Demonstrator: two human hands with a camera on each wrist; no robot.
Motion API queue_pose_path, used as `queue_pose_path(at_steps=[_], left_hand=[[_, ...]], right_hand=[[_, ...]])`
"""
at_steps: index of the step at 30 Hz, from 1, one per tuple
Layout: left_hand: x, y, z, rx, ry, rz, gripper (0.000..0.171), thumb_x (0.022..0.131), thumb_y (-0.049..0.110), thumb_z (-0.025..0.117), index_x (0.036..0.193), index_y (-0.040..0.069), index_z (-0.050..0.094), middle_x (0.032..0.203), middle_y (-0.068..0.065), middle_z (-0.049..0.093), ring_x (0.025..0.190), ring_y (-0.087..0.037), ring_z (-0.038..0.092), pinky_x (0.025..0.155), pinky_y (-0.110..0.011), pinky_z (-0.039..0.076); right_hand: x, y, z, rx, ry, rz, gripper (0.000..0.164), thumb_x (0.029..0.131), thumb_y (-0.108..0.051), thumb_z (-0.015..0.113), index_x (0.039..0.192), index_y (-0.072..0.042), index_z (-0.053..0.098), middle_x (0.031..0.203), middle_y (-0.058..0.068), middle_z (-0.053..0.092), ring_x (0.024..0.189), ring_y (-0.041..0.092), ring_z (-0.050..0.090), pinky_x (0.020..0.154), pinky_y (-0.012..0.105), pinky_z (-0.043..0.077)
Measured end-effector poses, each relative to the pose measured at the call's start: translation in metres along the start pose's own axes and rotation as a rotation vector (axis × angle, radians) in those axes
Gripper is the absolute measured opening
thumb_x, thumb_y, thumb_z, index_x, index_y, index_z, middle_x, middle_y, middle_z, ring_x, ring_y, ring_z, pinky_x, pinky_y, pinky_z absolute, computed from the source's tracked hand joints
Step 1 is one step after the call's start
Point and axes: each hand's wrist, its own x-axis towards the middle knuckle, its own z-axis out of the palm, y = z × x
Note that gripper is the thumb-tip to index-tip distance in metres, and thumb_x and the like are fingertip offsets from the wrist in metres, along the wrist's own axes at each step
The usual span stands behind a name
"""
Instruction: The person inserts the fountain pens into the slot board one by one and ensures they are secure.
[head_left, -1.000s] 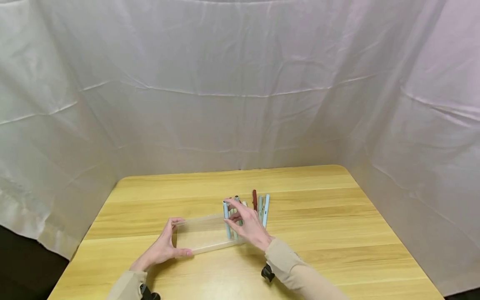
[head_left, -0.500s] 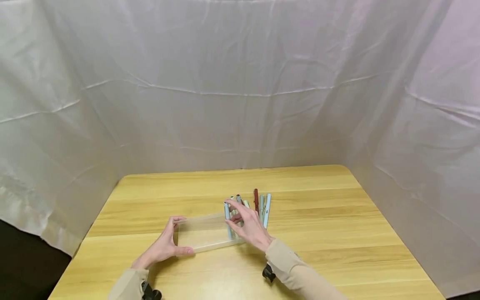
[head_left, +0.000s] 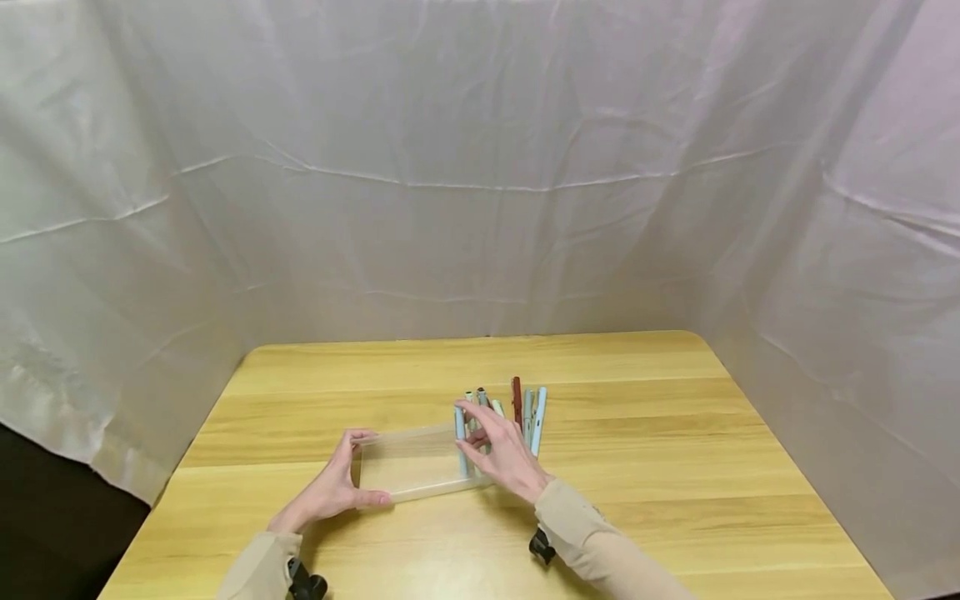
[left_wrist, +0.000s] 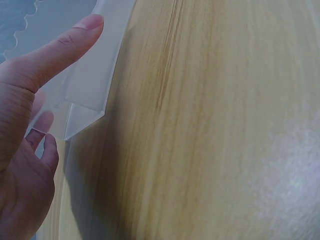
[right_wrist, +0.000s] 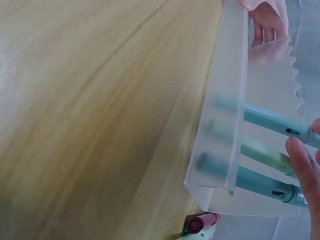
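A clear plastic pen tray [head_left: 411, 469] with a scalloped edge lies at the middle front of the table. My left hand [head_left: 330, 490] grips its left end, thumb on the near wall and fingers at the far side. At the tray's right end my right hand [head_left: 512, 460] pinches a light blue pen [right_wrist: 272, 120] between thumb and fingers. That pen lies across the tray, its lower end behind the frosted near wall. Beside it in the right wrist view lie a pale green pen [right_wrist: 265, 152] and a teal pen [right_wrist: 260, 184], both also in the tray.
Right of the tray lie a dark red pen [head_left: 517, 398], a grey-green pen [head_left: 528, 407] and another light blue pen [head_left: 540, 410], partly behind the right hand. Pale curtains [head_left: 480, 208] hang around the wooden table [head_left: 675, 467].
The head view shifts slightly, so everything sits a little further right in it. Both hands keep their holds, and the light blue pen stays at nearly the same place in the tray.
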Motion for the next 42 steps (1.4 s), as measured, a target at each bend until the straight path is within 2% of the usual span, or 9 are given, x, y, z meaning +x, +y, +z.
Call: queue_pose_path(at_steps=[7,15,21,26,31,37,42], left_hand=[[0.002,0.0,0.0,-0.001,0.0,0.011,0.099,0.066,0.024,0.094,0.138,0.001,0.031,0.147,-0.029,0.036,0.14,-0.054,0.033,0.118,-0.072,0.025],[0.002,0.001,0.001,-0.007,-0.006,-0.004,0.1,0.066,0.024,0.094,0.139,0.001,0.03,0.148,-0.03,0.034,0.141,-0.055,0.032,0.118,-0.072,0.025],[0.001,0.001,0.001,-0.001,-0.009,-0.015,0.1,0.067,0.024,0.094,0.139,0.001,0.029,0.149,-0.031,0.033,0.141,-0.057,0.03,0.118,-0.073,0.024],[0.001,0.002,0.0,0.003,-0.01,-0.017,0.099,0.068,0.025,0.094,0.139,0.001,0.029,0.15,-0.031,0.032,0.142,-0.057,0.03,0.118,-0.072,0.024],[0.0,0.002,0.0,0.01,-0.015,-0.026,0.1,0.068,0.025,0.093,0.14,0.001,0.028,0.15,-0.031,0.032,0.142,-0.058,0.03,0.118,-0.072,0.024],[0.001,0.001,0.001,0.003,-0.001,0.004,0.1,0.067,0.024,0.094,0.139,0.0,0.029,0.148,-0.03,0.034,0.141,-0.056,0.031,0.118,-0.073,0.023],[0.001,0.002,0.001,0.004,-0.004,-0.009,0.1,0.067,0.024,0.094,0.139,0.001,0.03,0.148,-0.03,0.034,0.141,-0.057,0.031,0.118,-0.072,0.024]], right_hand=[[0.004,-0.002,-0.004,-0.078,0.001,-0.01,0.061,0.086,-0.004,0.076,0.142,-0.003,0.05,0.114,0.014,0.065,0.066,0.011,0.067,0.064,0.008,0.055],[0.011,0.001,-0.01,-0.178,-0.022,0.009,0.056,0.086,-0.012,0.079,0.137,-0.006,0.057,0.102,0.008,0.06,0.059,-0.003,0.048,0.051,0.009,0.045],[0.016,0.002,-0.013,-0.246,-0.042,0.045,0.059,0.085,-0.018,0.081,0.138,-0.008,0.058,0.111,0.013,0.067,0.052,-0.006,0.035,0.047,0.008,0.039],[0.019,0.003,-0.014,-0.244,-0.067,0.056,0.059,0.086,-0.02,0.08,0.139,-0.008,0.058,0.123,0.02,0.069,0.044,-0.007,0.028,0.038,0.006,0.035],[0.02,0.002,-0.015,-0.243,-0.101,0.078,0.059,0.088,-0.022,0.078,0.141,-0.009,0.056,0.134,0.023,0.064,0.04,-0.006,0.024,0.036,0.007,0.033],[0.022,0.001,-0.017,-0.284,-0.111,0.076,0.059,0.088,-0.024,0.077,0.142,-0.011,0.057,0.118,0.018,0.071,0.044,-0.005,0.025,0.04,0.006,0.032],[0.021,0.0,-0.017,-0.302,-0.137,0.105,0.06,0.09,-0.026,0.075,0.145,-0.015,0.054,0.118,0.018,0.073,0.043,-0.003,0.024,0.04,0.008,0.031]])
